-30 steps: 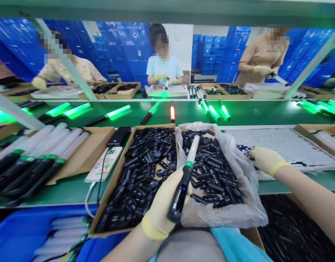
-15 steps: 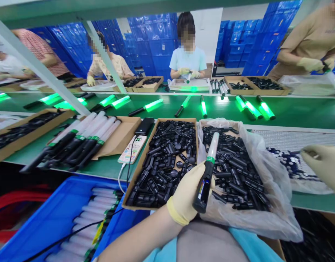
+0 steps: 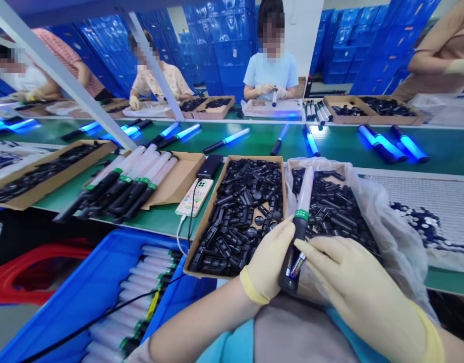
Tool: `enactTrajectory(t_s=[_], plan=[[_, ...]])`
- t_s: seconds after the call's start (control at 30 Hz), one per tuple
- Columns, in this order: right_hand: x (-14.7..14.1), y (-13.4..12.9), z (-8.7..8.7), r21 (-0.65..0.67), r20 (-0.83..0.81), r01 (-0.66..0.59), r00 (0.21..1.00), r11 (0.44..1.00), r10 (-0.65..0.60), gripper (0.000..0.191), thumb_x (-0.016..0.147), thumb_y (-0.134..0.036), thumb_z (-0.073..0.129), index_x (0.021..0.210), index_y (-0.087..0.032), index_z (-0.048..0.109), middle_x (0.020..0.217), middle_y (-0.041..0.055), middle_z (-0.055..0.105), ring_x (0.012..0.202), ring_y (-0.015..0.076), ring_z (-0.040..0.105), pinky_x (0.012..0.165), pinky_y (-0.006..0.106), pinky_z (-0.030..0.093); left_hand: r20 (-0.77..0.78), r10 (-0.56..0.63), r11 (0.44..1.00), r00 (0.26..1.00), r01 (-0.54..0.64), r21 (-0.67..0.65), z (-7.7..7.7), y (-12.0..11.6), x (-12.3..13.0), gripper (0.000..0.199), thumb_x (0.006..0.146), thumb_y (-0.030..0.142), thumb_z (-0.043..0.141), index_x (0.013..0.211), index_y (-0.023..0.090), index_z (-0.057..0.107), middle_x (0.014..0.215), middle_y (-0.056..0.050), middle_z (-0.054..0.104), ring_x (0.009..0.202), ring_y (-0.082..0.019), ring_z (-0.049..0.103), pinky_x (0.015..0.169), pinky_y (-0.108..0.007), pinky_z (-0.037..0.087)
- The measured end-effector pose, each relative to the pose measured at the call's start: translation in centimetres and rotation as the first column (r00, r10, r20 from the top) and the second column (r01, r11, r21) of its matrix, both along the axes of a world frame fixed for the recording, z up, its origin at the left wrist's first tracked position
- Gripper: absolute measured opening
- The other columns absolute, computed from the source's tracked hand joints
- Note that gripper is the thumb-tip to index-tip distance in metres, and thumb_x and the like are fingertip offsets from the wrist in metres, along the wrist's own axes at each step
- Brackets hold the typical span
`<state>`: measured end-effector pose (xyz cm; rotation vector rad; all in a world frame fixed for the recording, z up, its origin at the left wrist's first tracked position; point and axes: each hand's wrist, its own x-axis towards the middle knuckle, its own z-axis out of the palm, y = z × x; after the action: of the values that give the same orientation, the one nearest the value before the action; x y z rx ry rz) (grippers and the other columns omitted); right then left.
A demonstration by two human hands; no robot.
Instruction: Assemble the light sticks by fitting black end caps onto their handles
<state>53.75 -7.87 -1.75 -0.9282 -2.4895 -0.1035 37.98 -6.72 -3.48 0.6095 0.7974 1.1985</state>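
My left hand (image 3: 268,259), in a cream glove, is closed round the black handle of a light stick (image 3: 304,196), which points up and away with its pale tube and green ring. The handle's battery compartment is uncovered, and batteries (image 3: 296,266) with coloured labels show inside. My right hand (image 3: 353,277), gloved too, has its thumb and fingertips pressed together at the upper part of that compartment. Whatever is between those fingertips is too small and hidden to tell. Just beyond the hands lie a carton of black plastic parts (image 3: 235,217) and a plastic-lined one (image 3: 391,227).
At left, several light sticks (image 3: 133,186) lie beside a phone (image 3: 194,197) with cables. A blue crate (image 3: 84,272) holds more sticks. Blue-lit sticks (image 3: 235,136) lie on the green belt (image 3: 254,146). Small dark and white pieces (image 3: 417,222) sit at right. Co-workers sit opposite.
My right hand has come from the small pieces at right to the light stick's compartment. My left hand keeps its hold. The sticks on the belt turned from green to blue.
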Motion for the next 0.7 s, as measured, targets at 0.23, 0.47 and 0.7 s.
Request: enactTrajectory(t_s=[0.23,0.47,0.7], plan=[[-1.7,-0.7,0.0,0.033,0.040,0.073,0.996,0.997,-0.074,0.047,0.091,-0.010,0.039,0.137,-0.013,0.047,0.115,0.0126,0.059,0.097,0.0248,0.056,0.080,0.044,0.053,0.015,-0.001,0.998,1.000,0.000,0.064,-0.2,0.3,-1.9,0.036,0.094,0.035,0.054,0.125,0.018,0.066,0.121,-0.008,0.067,0.119,-0.021,0.056,0.108,-0.031,0.035],[-3.2,-1.0,-1.0,-0.139,-0.014,-0.057,0.998,0.989,0.056,0.051,0.087,-0.006,0.040,0.136,-0.015,0.049,0.122,0.0126,0.055,0.112,0.0223,0.053,0.092,0.040,0.052,-0.014,0.000,0.996,1.000,0.001,0.086,-0.8,-0.1,-3.4,0.041,0.096,0.039,0.052,0.131,0.020,0.061,0.106,-0.007,0.069,0.087,-0.015,0.061,0.083,-0.026,0.046],[-3.8,1.4,-0.2,-0.166,-0.011,-0.046,0.999,0.985,0.045,0.053,0.091,-0.012,0.039,0.144,-0.017,0.043,0.138,0.0130,0.049,0.124,0.0236,0.049,0.100,0.041,0.049,-0.032,0.118,0.992,0.993,-0.116,0.037,-0.6,0.3,-7.6,0.040,0.092,0.044,0.056,0.122,0.018,0.062,0.071,-0.001,0.059,0.057,-0.009,0.049,0.051,-0.019,0.041]])
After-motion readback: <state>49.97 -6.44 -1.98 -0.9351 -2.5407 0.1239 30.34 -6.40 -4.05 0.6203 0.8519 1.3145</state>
